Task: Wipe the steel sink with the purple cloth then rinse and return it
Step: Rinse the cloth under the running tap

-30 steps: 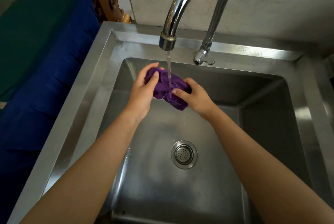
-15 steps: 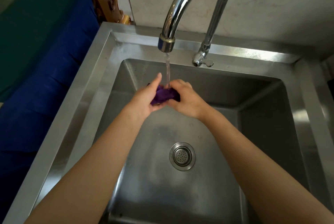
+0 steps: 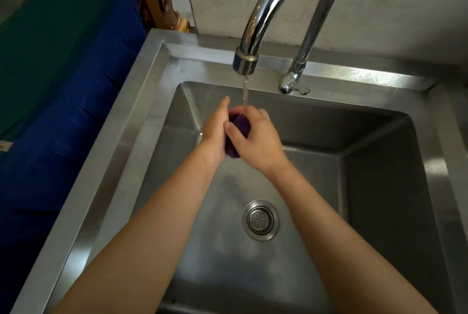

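Wadded purple cloth [image 3: 238, 127] sits inside the right hand [image 3: 257, 142] grip, fingers curled round it, left hand [image 3: 215, 134] pressing straight-fingered on its left side, long axis toward the wrists, thin water stream [image 3: 245, 93] landing atop the grip.

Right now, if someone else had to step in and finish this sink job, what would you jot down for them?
Left hand: fingers straight, pressing the purple cloth from the side.
Right hand: curled round the cloth, squeezing it.
Cloth: bunched between both hands above the sink basin, under the faucet, with water running onto it.
Done: rinsing is under way, so the wiping is presumably finished.
Left: finish the rinse, shut off the water, return the cloth; its place is not in view.
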Action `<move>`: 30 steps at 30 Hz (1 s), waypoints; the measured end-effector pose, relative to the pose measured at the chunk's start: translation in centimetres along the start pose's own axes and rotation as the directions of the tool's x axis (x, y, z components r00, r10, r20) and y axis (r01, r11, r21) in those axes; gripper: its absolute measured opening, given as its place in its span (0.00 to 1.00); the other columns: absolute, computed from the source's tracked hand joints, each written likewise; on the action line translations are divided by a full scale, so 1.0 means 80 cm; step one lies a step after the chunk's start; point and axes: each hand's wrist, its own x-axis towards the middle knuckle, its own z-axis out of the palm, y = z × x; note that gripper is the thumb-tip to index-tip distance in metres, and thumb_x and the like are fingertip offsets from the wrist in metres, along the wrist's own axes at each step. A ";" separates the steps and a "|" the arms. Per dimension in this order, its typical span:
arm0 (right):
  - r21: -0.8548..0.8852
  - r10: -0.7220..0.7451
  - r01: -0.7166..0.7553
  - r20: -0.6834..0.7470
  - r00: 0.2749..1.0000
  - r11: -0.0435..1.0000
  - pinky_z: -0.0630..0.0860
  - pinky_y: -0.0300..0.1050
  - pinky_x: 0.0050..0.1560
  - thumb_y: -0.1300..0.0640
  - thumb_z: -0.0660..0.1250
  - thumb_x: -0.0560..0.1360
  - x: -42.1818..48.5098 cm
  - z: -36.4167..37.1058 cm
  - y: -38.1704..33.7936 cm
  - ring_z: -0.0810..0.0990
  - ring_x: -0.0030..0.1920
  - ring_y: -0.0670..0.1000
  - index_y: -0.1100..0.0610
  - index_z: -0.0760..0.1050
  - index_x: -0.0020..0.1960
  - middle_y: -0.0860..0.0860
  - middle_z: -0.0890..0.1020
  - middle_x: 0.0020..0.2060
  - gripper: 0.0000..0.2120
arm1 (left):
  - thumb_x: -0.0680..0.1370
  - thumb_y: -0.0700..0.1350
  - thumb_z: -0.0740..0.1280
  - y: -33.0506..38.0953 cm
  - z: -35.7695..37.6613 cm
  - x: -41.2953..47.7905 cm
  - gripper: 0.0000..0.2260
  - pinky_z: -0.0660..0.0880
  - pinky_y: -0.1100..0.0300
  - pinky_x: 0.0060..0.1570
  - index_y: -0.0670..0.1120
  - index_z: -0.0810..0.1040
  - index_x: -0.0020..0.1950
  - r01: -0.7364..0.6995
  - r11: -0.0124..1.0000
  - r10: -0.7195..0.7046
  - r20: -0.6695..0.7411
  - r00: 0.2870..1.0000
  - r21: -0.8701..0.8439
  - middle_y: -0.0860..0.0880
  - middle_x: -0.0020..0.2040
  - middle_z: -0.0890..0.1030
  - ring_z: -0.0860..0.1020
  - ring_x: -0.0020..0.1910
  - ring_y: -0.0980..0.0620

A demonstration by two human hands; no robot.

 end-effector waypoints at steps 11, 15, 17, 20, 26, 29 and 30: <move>-0.224 0.238 -0.265 -0.141 0.961 0.938 0.75 0.52 0.47 0.49 0.51 0.80 0.055 -0.001 0.000 0.80 0.46 0.63 0.59 0.77 0.43 0.60 0.82 0.44 0.21 | 0.79 0.49 0.60 -0.027 0.021 -0.002 0.17 0.64 0.65 0.25 0.48 0.70 0.30 0.140 0.988 -0.146 -0.094 0.985 -0.067 0.54 0.17 0.71 0.71 0.23 0.54; -0.092 0.229 -0.230 -0.020 0.973 0.969 0.76 0.55 0.50 0.47 0.50 0.80 0.064 -0.008 0.014 0.79 0.49 0.62 0.57 0.73 0.53 0.60 0.81 0.46 0.18 | 0.79 0.53 0.59 -0.029 0.015 0.004 0.14 0.76 0.59 0.37 0.50 0.76 0.37 -0.094 0.992 0.107 -0.177 0.978 0.082 0.49 0.36 0.80 0.79 0.39 0.50; -0.102 0.197 -0.195 0.010 0.980 0.975 0.76 0.56 0.51 0.46 0.48 0.81 0.051 -0.012 0.013 0.79 0.49 0.61 0.55 0.71 0.58 0.58 0.81 0.48 0.18 | 0.79 0.55 0.61 -0.021 0.007 0.011 0.13 0.78 0.58 0.41 0.49 0.77 0.41 -0.109 0.989 0.124 -0.160 0.979 0.099 0.48 0.40 0.81 0.80 0.40 0.51; -0.213 0.085 -0.093 -0.046 0.995 0.973 0.76 0.52 0.48 0.45 0.54 0.79 0.007 0.000 -0.007 0.79 0.49 0.62 0.53 0.71 0.59 0.58 0.80 0.50 0.16 | 0.78 0.56 0.60 -0.008 -0.006 0.021 0.17 0.77 0.62 0.31 0.45 0.77 0.39 0.044 0.999 -0.045 -0.056 0.997 -0.032 0.49 0.31 0.82 0.81 0.30 0.53; -0.415 0.019 -0.082 -0.152 0.988 0.906 0.65 0.48 0.38 0.46 0.53 0.80 0.006 0.023 -0.046 0.81 0.47 0.63 0.58 0.73 0.53 0.58 0.82 0.46 0.17 | 0.83 0.50 0.45 -0.024 0.005 0.003 0.27 0.71 0.70 0.23 0.45 0.73 0.29 -0.064 0.978 0.073 0.036 0.997 -0.197 0.52 0.21 0.74 0.75 0.21 0.58; -0.345 0.160 -0.210 -0.167 0.973 0.915 0.66 0.48 0.41 0.50 0.53 0.80 0.040 0.009 -0.035 0.80 0.49 0.63 0.59 0.76 0.50 0.59 0.83 0.47 0.17 | 0.82 0.48 0.53 -0.025 0.016 0.009 0.23 0.73 0.67 0.24 0.46 0.77 0.31 0.070 0.974 -0.079 -0.031 0.996 -0.214 0.52 0.22 0.77 0.77 0.21 0.56; -0.341 0.189 -0.234 -0.161 0.969 0.910 0.67 0.48 0.42 0.50 0.52 0.80 0.050 0.006 -0.030 0.80 0.50 0.63 0.59 0.77 0.50 0.60 0.82 0.47 0.18 | 0.81 0.46 0.54 -0.024 0.019 0.008 0.20 0.73 0.66 0.23 0.46 0.75 0.33 0.096 0.982 -0.110 -0.077 0.991 -0.164 0.51 0.21 0.77 0.77 0.21 0.55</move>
